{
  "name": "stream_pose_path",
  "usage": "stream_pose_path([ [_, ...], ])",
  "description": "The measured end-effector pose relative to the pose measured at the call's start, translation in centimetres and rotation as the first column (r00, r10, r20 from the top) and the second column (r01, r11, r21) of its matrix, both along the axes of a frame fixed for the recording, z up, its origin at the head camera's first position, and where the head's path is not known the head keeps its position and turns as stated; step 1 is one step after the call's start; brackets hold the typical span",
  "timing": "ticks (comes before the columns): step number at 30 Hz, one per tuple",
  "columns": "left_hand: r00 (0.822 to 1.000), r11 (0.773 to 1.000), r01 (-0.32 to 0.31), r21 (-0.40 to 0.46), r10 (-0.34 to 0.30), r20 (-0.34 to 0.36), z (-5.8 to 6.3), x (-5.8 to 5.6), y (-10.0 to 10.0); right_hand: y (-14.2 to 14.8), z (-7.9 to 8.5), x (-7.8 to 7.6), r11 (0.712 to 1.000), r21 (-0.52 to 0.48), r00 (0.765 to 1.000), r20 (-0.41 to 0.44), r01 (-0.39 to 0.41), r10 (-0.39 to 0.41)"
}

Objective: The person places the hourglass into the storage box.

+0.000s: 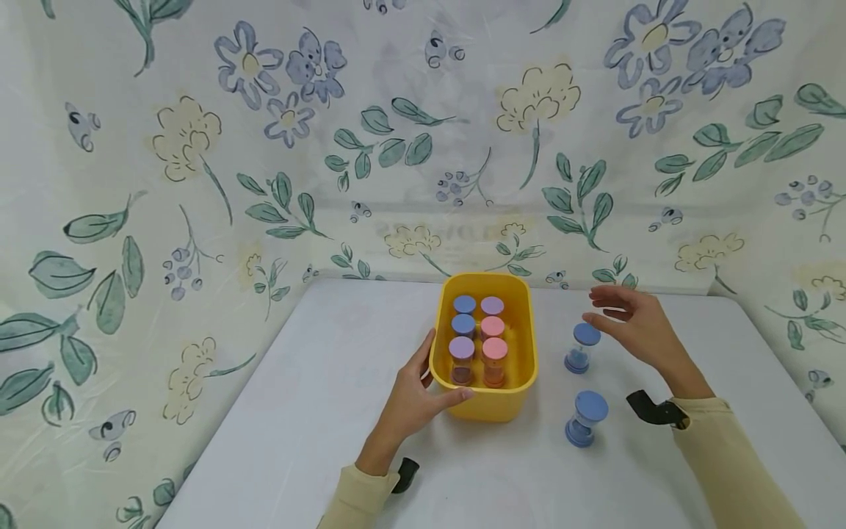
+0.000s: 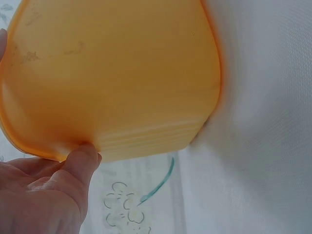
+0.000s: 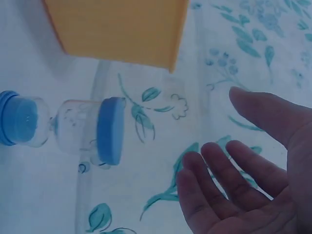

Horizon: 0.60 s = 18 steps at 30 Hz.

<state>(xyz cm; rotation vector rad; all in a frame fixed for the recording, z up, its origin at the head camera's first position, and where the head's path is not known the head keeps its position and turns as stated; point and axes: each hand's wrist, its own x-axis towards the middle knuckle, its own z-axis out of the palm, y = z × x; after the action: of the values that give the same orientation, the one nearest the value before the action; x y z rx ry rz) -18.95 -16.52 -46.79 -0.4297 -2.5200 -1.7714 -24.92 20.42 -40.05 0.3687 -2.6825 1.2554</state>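
A yellow plastic bin (image 1: 485, 405) stands on the white table. Inside it are several small hourglasses with blue, purple and pink caps, among them a pink one (image 1: 494, 361) and a purple one (image 1: 461, 358). My left hand (image 1: 411, 404) grips the bin's near left corner, thumb along the front rim and fingers on the left side. To the right of the bin, a blue hourglass (image 1: 581, 348) stands upright with blue sand in its lower bulb. My right hand (image 1: 634, 327) hovers right beside its cap, fingers parted with nothing between them. In the right wrist view that hourglass (image 3: 73, 124) is apart from the hand.
A second blue hourglass (image 1: 585, 419) stands nearer on the table, in front of the first. Floral cloth (image 1: 410, 184) hangs behind the table (image 1: 317, 382) and along its sides. Black wrist-worn pieces (image 1: 654, 408) stick out at both sleeves.
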Motion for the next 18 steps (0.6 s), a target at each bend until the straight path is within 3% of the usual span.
stream_pose_path([
  [12,1.0,1.0,-0.001,0.001,0.001,0.014,0.4,0.1,0.1,1.9,-4.1,-0.4,0.997,-0.075,0.994,0.106,-0.005,0.013],
  [18,1.0,1.0,-0.004,-0.004,0.004,0.013,0.3,0.1,0.0,1.8,-5.5,-0.4,0.998,-0.065,0.985,0.171,-0.002,0.013],
])
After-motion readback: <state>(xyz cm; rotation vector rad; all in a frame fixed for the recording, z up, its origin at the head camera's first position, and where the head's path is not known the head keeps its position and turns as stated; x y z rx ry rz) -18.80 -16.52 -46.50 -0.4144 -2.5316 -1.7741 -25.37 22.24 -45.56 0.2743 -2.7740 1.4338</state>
